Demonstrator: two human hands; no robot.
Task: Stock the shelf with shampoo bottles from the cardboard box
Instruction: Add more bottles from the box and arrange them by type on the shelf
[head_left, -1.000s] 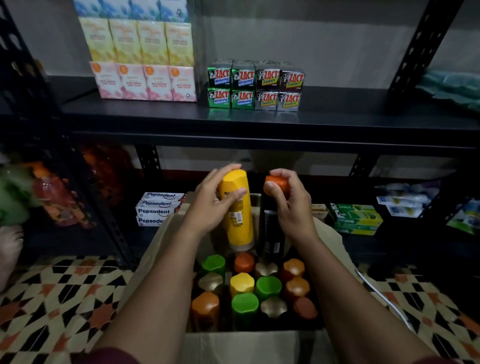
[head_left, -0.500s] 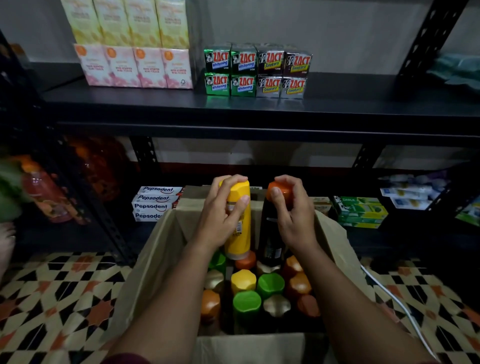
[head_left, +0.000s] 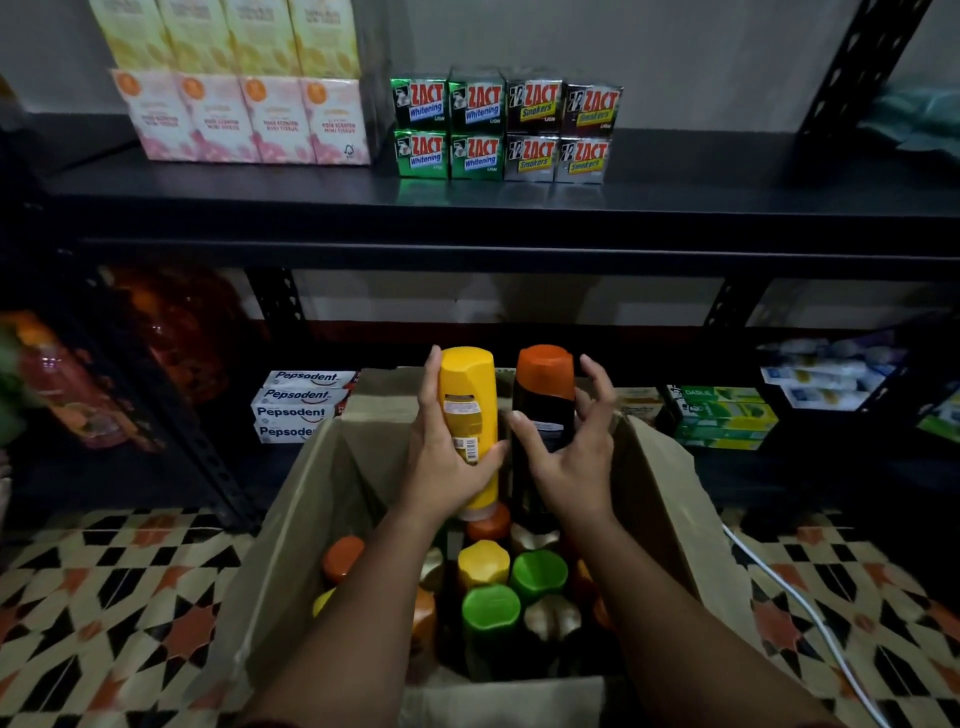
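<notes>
Head view: my left hand (head_left: 447, 457) wraps the yellow shampoo bottle (head_left: 467, 415) mid-body, my right hand (head_left: 576, 457) curls around the black orange-capped bottle (head_left: 543, 405), both above the cardboard box (head_left: 322, 499) toward 12 o'clock. Rigid, smooth plastic, probably hefty; mid-body grips suit them.

Two hands above an open cardboard box (head_left: 322, 499) — left hand (head_left: 441, 462) gripping yellow bottle (head_left: 467, 415), right hand (head_left: 576, 457) gripping black bottle (head_left: 543, 410)

Both hands slid down — caps to bottle bodies.
</notes>
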